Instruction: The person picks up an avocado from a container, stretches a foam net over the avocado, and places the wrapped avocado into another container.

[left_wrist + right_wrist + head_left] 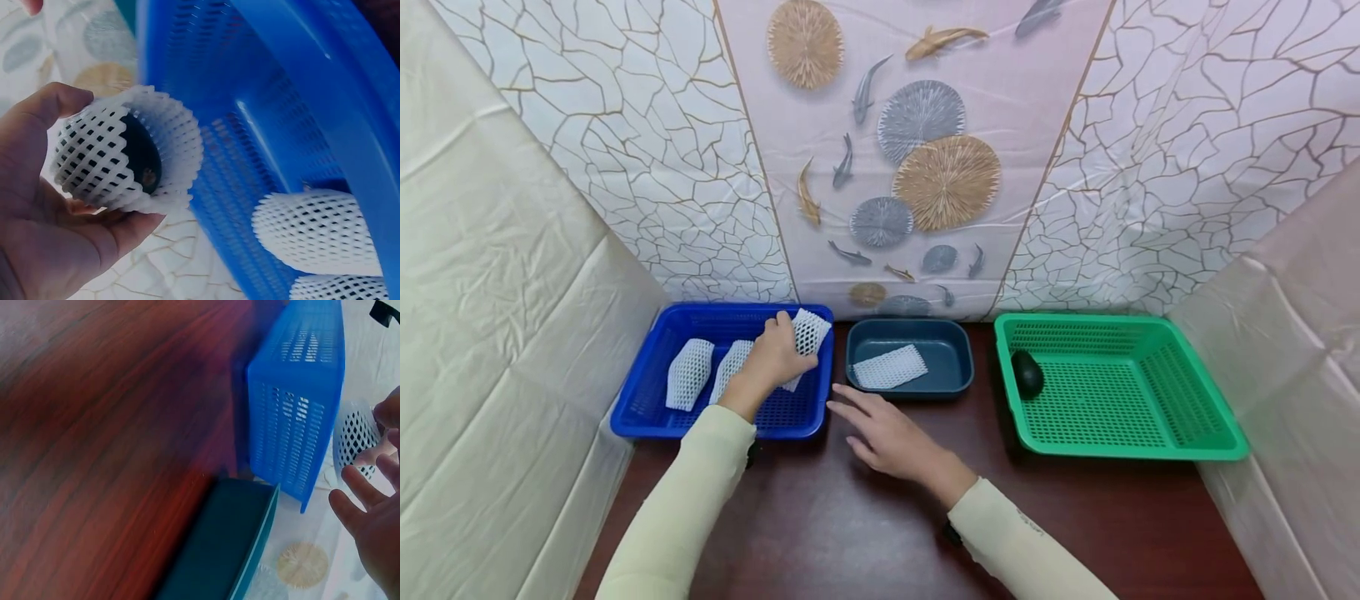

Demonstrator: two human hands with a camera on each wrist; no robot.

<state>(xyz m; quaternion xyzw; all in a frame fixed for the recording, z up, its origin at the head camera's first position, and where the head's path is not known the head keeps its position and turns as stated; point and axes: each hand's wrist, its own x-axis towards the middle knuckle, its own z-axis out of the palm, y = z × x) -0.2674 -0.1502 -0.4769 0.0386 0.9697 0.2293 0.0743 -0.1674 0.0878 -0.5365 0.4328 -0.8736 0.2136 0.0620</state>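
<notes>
Beneath the left hand (772,357) sits a blue rectangular perforated-plastic basket (797,411); just beyond the right hand (889,435), its fingers spread, a dark-teal oblong tray (948,364). The left hand grips a white foam-mesh sleeve (94,165) around a dark-green rounded fruit (142,151).

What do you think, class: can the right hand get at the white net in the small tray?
Probably yes: the right hand is empty and near the small tray, whose top is open, and nothing covers the white net.
</notes>
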